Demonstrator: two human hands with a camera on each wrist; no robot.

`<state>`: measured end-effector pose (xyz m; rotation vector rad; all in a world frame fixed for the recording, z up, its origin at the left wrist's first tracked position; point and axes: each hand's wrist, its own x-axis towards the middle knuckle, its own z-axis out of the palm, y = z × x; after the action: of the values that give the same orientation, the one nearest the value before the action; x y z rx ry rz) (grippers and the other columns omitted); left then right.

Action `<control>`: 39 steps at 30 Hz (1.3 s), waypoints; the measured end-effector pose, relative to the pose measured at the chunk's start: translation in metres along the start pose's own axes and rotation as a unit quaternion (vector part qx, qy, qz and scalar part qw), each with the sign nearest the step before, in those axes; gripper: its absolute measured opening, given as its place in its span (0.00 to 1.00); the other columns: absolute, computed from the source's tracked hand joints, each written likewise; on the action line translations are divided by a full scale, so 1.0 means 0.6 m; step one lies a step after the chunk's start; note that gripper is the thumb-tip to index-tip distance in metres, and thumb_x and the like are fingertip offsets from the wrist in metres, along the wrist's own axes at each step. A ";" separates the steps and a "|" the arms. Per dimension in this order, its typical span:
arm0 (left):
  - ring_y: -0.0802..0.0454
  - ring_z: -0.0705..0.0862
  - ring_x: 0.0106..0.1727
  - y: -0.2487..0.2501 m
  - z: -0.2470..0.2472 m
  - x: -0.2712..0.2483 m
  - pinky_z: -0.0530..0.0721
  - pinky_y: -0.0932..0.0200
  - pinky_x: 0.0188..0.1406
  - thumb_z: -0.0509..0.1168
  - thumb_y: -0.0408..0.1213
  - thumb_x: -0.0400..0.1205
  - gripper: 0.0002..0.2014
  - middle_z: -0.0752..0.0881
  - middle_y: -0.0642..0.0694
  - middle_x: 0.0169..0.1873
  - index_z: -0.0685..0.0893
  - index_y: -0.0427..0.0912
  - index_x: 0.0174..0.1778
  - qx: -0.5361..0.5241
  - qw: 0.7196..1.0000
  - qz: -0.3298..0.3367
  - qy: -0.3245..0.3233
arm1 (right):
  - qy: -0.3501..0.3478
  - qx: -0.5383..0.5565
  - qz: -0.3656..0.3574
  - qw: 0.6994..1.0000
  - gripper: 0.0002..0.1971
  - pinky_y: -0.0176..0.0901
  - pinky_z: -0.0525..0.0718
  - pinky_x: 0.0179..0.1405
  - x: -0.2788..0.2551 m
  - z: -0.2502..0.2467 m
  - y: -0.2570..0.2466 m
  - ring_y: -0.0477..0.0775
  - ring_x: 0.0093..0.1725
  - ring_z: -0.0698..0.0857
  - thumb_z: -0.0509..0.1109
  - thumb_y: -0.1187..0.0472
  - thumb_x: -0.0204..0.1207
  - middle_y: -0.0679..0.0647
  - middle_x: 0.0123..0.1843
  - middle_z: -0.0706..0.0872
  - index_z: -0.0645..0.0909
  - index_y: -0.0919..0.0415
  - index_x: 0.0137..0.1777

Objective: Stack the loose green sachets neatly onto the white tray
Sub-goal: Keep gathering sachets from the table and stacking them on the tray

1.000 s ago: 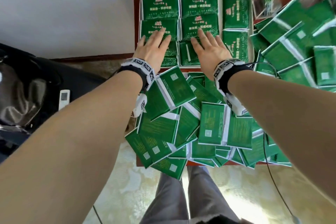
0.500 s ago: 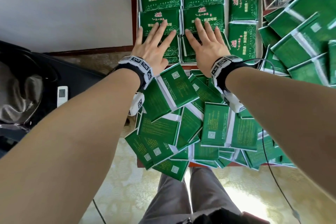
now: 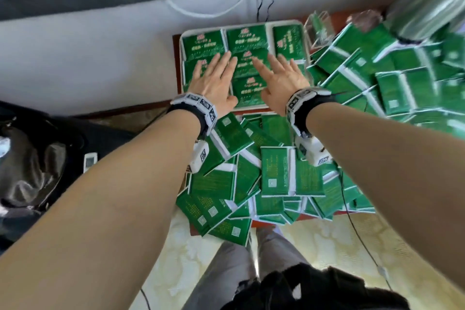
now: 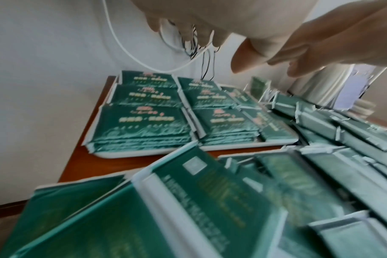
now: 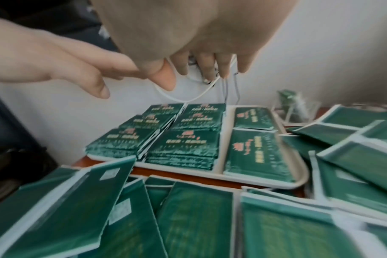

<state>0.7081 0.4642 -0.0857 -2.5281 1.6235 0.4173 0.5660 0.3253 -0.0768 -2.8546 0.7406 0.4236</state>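
The white tray (image 3: 286,23) sits at the table's far left and holds neat stacks of green sachets (image 3: 245,40) in three columns. My left hand (image 3: 214,75) and right hand (image 3: 279,75) hover side by side over its near half, fingers straight and spread, holding nothing. In the left wrist view the left hand (image 4: 199,22) is well above the stacks (image 4: 141,125). The right wrist view shows the right hand (image 5: 199,34) equally clear of the tray (image 5: 298,181). Loose sachets (image 3: 274,173) lie heaped under my forearms and to the right.
A clear plastic box (image 3: 318,30) with sachets stands just right of the tray. Cables (image 3: 261,2) hang on the wall behind. A silvery bag (image 3: 427,7) is at the far right. A black bag (image 3: 37,158) lies left of the table. Sachets overhang the table's near edge.
Both hands rested flat on the tray's near stacks; now they are lifted off and slightly further apart, uncovering the near middle stack. The head view has tilted up.
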 end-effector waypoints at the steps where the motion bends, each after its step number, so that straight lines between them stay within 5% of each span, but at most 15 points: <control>1: 0.48 0.41 0.89 0.018 -0.014 0.000 0.44 0.35 0.86 0.61 0.50 0.83 0.44 0.38 0.49 0.88 0.40 0.47 0.89 0.000 1.000 0.002 0.007 | 0.000 0.013 0.018 1.000 0.38 0.62 0.48 0.87 -0.019 -0.011 0.014 0.64 0.88 0.49 0.59 0.52 0.84 0.61 0.89 0.49 0.42 0.46 0.89; 15: 0.48 0.44 0.89 0.465 -0.098 0.015 0.49 0.35 0.85 0.60 0.54 0.83 0.43 0.43 0.50 0.89 0.43 0.47 0.89 0.068 0.978 0.190 0.052 | 0.092 0.018 0.228 0.969 0.35 0.66 0.47 0.85 -0.376 -0.050 0.321 0.66 0.87 0.50 0.52 0.38 0.85 0.59 0.89 0.52 0.46 0.45 0.89; 28: 0.48 0.43 0.89 0.916 -0.006 -0.028 0.48 0.37 0.86 0.56 0.54 0.86 0.41 0.41 0.48 0.89 0.41 0.45 0.89 0.076 0.983 0.166 0.011 | 0.045 0.031 0.223 0.973 0.37 0.63 0.50 0.86 -0.684 0.077 0.706 0.64 0.88 0.50 0.54 0.41 0.85 0.62 0.89 0.50 0.45 0.50 0.89; 39: 0.47 0.45 0.89 1.059 0.000 0.094 0.51 0.36 0.86 0.57 0.52 0.87 0.40 0.43 0.47 0.89 0.44 0.45 0.89 0.077 0.985 0.152 -0.011 | 0.031 0.068 0.200 0.977 0.38 0.63 0.50 0.86 -0.643 0.109 0.881 0.64 0.88 0.50 0.59 0.45 0.85 0.60 0.89 0.48 0.44 0.49 0.89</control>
<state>0.1557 0.1460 -0.0659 -2.1627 1.9583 0.3282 -0.0343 0.0571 -0.0633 -2.5952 1.3098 0.3196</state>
